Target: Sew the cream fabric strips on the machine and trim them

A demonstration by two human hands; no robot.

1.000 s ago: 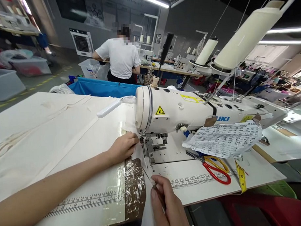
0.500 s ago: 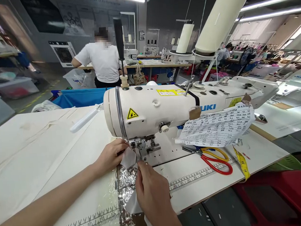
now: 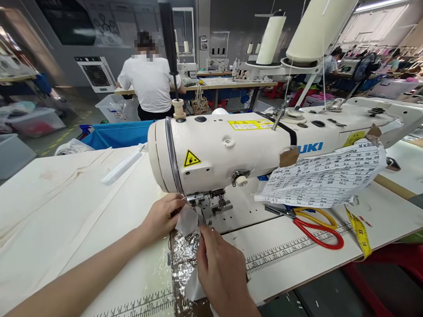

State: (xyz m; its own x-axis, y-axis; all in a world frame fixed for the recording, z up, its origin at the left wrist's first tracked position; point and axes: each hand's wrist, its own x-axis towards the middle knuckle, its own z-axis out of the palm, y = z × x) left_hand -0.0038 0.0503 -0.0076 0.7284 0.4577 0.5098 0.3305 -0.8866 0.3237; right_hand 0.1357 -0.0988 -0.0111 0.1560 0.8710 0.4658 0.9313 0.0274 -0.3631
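**White cloth (image 3: 187, 220) pinched at the machine (image 3: 211, 154)**

The cloth is at the near left end of the machine, just below its head and over a shiny brown strip (image 3: 187, 246) on the table (image 3: 274, 282). The left hand (image 3: 165, 218) is narrow, its curled fingers pinching the cloth by its far left edge. The right hand (image 3: 220, 264) is just right of the cloth and nearer, thumb and finger brought together (what lies in that pinch is hidden, so I cannot tell). A second white patch (image 3: 194, 286) shows at the near left side of the right hand; whether it belongs to the same cloth cannot be told.

To the right, scissors (image 3: 295, 214) with red and yellow handles lie with their blades to the left, near a ruler scale (image 3: 297, 243). A yellow tape (image 3: 358, 232) lies further right, its near end at the table's edge. A written sheet (image 3: 323, 177) hangs on the machine's near side. Two cones (image 3: 271, 38) of thread stand beyond it. At the far left, a person (image 3: 148, 82) in white sits facing away, beyond a blue bin (image 3: 123, 134).
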